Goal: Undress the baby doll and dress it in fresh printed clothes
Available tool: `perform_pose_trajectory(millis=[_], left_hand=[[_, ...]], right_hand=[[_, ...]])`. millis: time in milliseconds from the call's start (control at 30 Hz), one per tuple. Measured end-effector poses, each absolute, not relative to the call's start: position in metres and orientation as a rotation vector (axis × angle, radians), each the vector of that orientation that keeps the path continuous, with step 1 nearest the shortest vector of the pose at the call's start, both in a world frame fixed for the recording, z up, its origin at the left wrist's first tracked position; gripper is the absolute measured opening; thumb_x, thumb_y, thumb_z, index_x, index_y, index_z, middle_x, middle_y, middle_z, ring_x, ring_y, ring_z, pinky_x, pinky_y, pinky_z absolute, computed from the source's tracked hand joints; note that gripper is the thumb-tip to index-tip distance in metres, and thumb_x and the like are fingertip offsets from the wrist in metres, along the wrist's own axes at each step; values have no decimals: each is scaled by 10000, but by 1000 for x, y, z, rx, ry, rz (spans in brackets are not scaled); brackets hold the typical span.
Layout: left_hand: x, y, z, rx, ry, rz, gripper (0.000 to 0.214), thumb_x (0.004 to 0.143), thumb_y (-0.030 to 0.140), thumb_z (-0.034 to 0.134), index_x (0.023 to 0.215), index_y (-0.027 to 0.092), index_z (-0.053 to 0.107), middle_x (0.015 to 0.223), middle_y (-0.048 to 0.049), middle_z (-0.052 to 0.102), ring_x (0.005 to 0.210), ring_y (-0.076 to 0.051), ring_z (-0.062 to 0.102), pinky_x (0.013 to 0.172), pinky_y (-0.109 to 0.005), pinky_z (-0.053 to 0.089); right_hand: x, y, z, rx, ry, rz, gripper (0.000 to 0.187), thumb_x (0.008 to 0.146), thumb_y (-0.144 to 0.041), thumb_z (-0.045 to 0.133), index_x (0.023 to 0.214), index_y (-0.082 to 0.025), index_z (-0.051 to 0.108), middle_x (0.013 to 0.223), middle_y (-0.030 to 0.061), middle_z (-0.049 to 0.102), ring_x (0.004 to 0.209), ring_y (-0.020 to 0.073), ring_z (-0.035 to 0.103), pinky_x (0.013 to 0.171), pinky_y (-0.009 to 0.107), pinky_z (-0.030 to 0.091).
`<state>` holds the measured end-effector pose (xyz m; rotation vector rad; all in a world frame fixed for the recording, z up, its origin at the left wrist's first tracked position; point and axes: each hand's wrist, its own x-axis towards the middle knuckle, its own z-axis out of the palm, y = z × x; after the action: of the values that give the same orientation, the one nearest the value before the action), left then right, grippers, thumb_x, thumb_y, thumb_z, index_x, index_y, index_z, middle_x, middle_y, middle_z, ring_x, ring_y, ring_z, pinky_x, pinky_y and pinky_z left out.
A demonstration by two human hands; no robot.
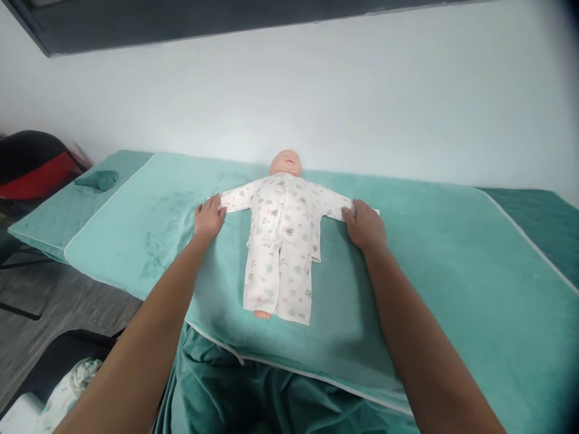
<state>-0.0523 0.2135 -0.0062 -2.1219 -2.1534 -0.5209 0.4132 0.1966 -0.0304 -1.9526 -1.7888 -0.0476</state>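
A baby doll (281,241) in a white printed shirt and trousers lies on its back on a teal towel (407,283), head toward the wall and arms spread wide. My left hand (208,218) grips the end of the doll's sleeve on the left. My right hand (364,225) covers and grips the end of the sleeve on the right. Both hands have their fingers curled onto the cloth. One bare foot pokes out of the left trouser leg; the other foot is hidden.
The towel covers a bed draped in darker teal sheet (253,398) against a white wall. A small folded teal cloth (96,179) lies at the far left. A black and red chair (31,166) stands left; printed fabric (67,389) lies on the floor at the lower left.
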Motion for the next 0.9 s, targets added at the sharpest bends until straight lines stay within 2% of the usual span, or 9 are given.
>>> perform_pose_trajectory(millis=[300,667,767,900], left_hand=[[-52,214,-4,-2156,-2185,-426,630,1035,429,267,1623,216,352,1671,-106,409,1556,-253,370,1297,-562,215],[-53,218,-4,-2163,-2211,-413,647,1031,440,226,1619,199,348,1693,-107,368,1590,-251,311,1306,-578,194],[-54,215,-5,-2157,-2218,-428,653,1033,447,228,1620,184,341,1692,-116,370,1592,-250,308,1311,-564,190],[-57,204,-6,-2117,-2232,-546,687,1037,463,234,1619,115,334,1681,-149,382,1588,-259,315,1315,-509,205]], right_hand=[[405,193,-27,-2067,-1798,-49,668,1043,-549,284,1520,-118,463,1572,204,506,1410,361,493,1165,534,393],[400,193,-22,-2102,-1787,26,652,1031,-537,303,1506,-124,478,1595,196,480,1435,362,451,1199,554,338],[399,192,-24,-2115,-1782,48,700,1039,-545,285,1572,-107,406,1650,192,411,1503,357,388,1235,551,297],[395,181,-29,-2114,-1742,-7,781,1049,-560,260,1642,-52,265,1717,237,243,1593,360,240,1274,580,211]])
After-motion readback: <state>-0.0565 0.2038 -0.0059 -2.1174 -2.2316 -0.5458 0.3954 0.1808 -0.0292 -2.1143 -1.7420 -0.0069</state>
